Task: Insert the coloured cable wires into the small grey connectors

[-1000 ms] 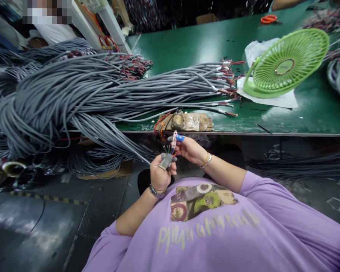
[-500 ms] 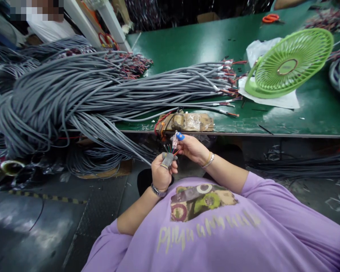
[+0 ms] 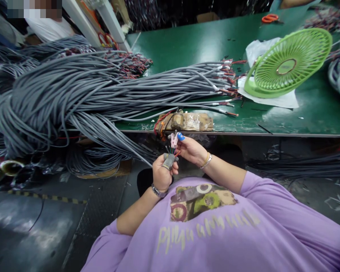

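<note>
Little has been moved since a second ago: the small pink piece (image 3: 174, 139) is now held a bit lower, closer to the coloured wires (image 3: 171, 150), and both hands are kept in almost the same spot.

From the hands, a huge pile of gray cables (image 3: 59, 98) is seen at ten o'clock. It is spread over the green table (image 3: 187, 45) and hangs off its near edge. A light green fan (image 3: 286, 64) is tipped on a white sheet (image 3: 272, 101) at two o'clock. Orange scissors (image 3: 269, 17) are left far back at one o'clock. A brown taped block (image 3: 187, 121) is set on the table edge at twelve o'clock, just above the hands. Another person's white top (image 3: 45, 30) is seen far off at eleven o'clock.

The left hand (image 3: 161, 173) is closed tight around the gray cable end (image 3: 167, 160), below the table edge and in front of the purple shirt (image 3: 215, 234). The coloured wires are fanned out of that cable end, toward twelve o'clock. The right hand (image 3: 191, 150) is closed in a pinch on the pink piece, right at the wire tips. A blue finger cover (image 3: 181, 136) is worn on one finger of this hand.

A few things could go wrong, it is judged. The thin wires could be bent or mixed up if they are pushed too hard. The pink piece is tiny, so it could be dropped to the dark floor (image 3: 45, 226) if the pinch is loosened. The cable end could also be tugged from the fist by the heavy cable it hangs from.
</note>
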The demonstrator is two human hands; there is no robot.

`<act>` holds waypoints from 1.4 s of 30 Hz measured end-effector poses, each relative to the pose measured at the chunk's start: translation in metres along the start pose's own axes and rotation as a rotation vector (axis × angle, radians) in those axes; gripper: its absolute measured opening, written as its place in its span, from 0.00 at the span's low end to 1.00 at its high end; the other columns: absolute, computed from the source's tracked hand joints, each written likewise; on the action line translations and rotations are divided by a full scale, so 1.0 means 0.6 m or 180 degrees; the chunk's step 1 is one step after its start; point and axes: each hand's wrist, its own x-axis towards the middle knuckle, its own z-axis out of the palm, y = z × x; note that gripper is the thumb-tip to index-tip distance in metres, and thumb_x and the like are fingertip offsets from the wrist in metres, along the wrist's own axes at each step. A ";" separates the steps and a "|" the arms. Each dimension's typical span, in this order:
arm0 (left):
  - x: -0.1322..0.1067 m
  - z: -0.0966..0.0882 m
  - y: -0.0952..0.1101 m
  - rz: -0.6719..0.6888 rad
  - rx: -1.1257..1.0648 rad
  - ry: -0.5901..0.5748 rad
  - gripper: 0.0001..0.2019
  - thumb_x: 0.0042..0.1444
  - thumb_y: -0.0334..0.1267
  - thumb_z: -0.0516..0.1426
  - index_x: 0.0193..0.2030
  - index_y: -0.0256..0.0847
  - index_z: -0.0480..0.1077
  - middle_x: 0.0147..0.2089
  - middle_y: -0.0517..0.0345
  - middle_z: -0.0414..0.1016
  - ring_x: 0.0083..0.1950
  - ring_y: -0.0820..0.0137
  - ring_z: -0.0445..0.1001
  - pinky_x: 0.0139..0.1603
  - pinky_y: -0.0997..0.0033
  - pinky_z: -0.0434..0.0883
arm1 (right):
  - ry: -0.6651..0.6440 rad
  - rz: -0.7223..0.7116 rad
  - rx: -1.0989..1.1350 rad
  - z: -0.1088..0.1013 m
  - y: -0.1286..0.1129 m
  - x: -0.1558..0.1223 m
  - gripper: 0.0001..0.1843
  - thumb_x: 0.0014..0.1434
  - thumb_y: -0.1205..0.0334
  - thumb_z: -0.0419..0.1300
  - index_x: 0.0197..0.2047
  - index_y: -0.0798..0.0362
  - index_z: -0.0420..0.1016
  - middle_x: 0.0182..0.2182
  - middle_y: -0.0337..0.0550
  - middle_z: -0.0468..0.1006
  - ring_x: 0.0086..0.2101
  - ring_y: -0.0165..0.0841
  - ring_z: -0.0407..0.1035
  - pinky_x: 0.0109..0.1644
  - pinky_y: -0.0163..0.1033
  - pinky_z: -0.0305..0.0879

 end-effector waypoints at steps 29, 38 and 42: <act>0.002 0.006 0.006 -0.0104 -0.0307 0.0133 0.16 0.48 0.49 0.63 0.29 0.37 0.69 0.17 0.63 0.69 0.14 0.79 0.65 0.13 0.83 0.59 | -0.0091 0.0066 -0.0243 0.005 -0.002 -0.002 0.18 0.57 0.47 0.64 0.34 0.56 0.77 0.23 0.38 0.72 0.25 0.25 0.62 0.28 0.30 0.61; 0.005 0.009 0.002 -0.0223 -0.0380 0.0140 0.15 0.48 0.48 0.63 0.29 0.37 0.70 0.17 0.63 0.70 0.13 0.79 0.65 0.12 0.83 0.58 | -0.0136 -0.0067 -0.0031 0.001 0.006 0.005 0.16 0.55 0.51 0.67 0.32 0.57 0.77 0.23 0.36 0.71 0.25 0.24 0.61 0.31 0.31 0.61; 0.006 0.008 0.000 -0.0292 -0.0344 0.0102 0.15 0.49 0.49 0.63 0.29 0.37 0.69 0.18 0.63 0.70 0.13 0.79 0.65 0.12 0.83 0.56 | -0.0095 -0.0115 -0.0052 0.002 0.007 0.007 0.16 0.56 0.51 0.66 0.30 0.57 0.76 0.23 0.36 0.70 0.25 0.25 0.61 0.31 0.32 0.61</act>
